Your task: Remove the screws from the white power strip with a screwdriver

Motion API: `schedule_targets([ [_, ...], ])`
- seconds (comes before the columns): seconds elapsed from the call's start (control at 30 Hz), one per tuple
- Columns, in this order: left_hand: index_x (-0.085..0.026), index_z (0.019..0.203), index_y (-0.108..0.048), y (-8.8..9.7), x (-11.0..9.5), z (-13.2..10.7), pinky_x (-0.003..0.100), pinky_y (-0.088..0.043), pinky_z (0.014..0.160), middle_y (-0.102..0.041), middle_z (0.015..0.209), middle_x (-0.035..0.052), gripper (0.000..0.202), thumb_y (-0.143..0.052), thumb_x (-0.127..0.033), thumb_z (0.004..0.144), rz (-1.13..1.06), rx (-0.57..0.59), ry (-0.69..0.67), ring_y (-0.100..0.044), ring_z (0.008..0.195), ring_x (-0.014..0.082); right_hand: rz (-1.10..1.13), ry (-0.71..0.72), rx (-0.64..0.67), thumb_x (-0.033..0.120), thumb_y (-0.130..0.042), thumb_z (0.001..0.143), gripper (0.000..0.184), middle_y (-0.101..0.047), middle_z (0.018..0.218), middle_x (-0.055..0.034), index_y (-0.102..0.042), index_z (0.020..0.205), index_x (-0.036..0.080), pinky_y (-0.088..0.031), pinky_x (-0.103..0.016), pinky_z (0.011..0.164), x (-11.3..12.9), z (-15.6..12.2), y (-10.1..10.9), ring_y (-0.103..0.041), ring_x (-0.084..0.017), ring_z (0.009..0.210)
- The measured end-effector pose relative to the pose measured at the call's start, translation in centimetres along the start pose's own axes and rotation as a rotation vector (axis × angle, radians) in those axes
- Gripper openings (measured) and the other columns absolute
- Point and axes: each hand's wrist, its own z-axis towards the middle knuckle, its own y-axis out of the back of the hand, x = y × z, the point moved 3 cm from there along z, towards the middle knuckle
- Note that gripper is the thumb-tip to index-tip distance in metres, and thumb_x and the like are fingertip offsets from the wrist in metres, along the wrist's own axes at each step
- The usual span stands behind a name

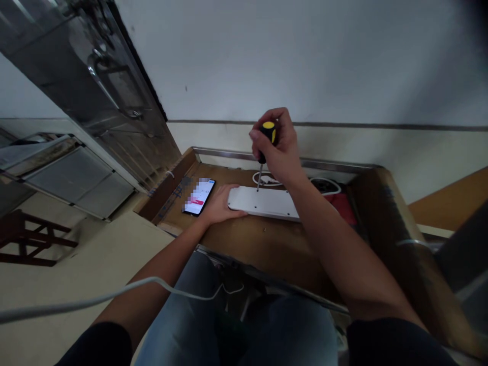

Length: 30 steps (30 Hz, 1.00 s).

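A long white power strip-like case [267,201] with several small dark screw holes on its upper face lies on the brown cardboard surface [244,236]. My left hand [221,204] grips its left end, thumb along the near edge and fingers on the far side. In my right hand [280,145] is a screwdriver [268,133] with a black and yellow handle, held nearly upright. Its tip meets a hole near the far edge of the case. My right forearm hides the case's right end. A tiny screw [264,230] lies on the cardboard in front.
A lit phone [199,197] lies left of my left hand. Behind the case are a white cable [267,179], a dark cable coil [324,186] and something red [345,207]. Raised cardboard-covered sides bound the surface. Another white cable [152,279] crosses in front of my left arm.
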Motion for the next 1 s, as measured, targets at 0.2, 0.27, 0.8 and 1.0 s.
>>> schedule_targets([
  [0.2, -0.024, 0.148, -0.055, -0.06, 0.16, 0.02, 0.062, -0.045, 0.124, -0.062, 0.149, 0.0176, 0.096, -0.097, -0.061, 0.071, 0.0, -0.009, -0.009, -0.058, 0.142, 0.0407, 0.09, -0.017, 0.058, 0.063, -0.059, 0.1, 0.04, -0.066, 0.101, -0.0024, -0.064, 0.107, 0.023, -0.052, -0.027, 0.063, 0.04, 0.01, 0.25, -0.065, -0.009, 0.074],
  [0.27, -0.023, 0.148, -0.055, -0.08, 0.15, 0.0, 0.061, -0.045, 0.124, -0.063, 0.149, 0.0174, 0.095, -0.097, -0.061, 0.071, 0.002, -0.01, -0.012, -0.058, 0.141, 0.0402, 0.08, -0.003, -0.001, 0.06, -0.071, 0.095, 0.039, -0.065, 0.1, -0.001, -0.058, 0.102, 0.024, -0.056, -0.027, 0.067, -0.05, 0.04, 0.19, -0.068, -0.009, 0.077],
  [0.8, -0.023, 0.149, -0.055, -0.12, 0.21, -0.03, 0.061, -0.045, 0.124, -0.063, 0.149, 0.0172, 0.094, -0.096, -0.058, 0.072, 0.009, -0.021, -0.023, -0.059, 0.141, 0.0402, 0.04, 0.006, -0.057, 0.058, -0.087, 0.082, 0.053, -0.065, 0.101, 0.0002, -0.052, 0.101, 0.023, -0.056, -0.024, 0.066, -0.05, 0.26, 0.53, -0.067, -0.008, 0.077],
  [1.0, -0.022, 0.149, -0.055, -0.13, 0.34, -0.05, 0.06, -0.045, 0.124, -0.062, 0.15, 0.0179, 0.095, -0.096, -0.059, 0.073, 0.002, -0.023, -0.031, -0.059, 0.141, 0.04, 0.147, -0.001, 0.032, 0.066, -0.065, 0.097, 0.046, -0.065, 0.102, -0.0015, -0.06, 0.114, 0.023, -0.048, -0.024, 0.055, -0.13, 0.43, 0.69, -0.059, -0.005, 0.066],
])
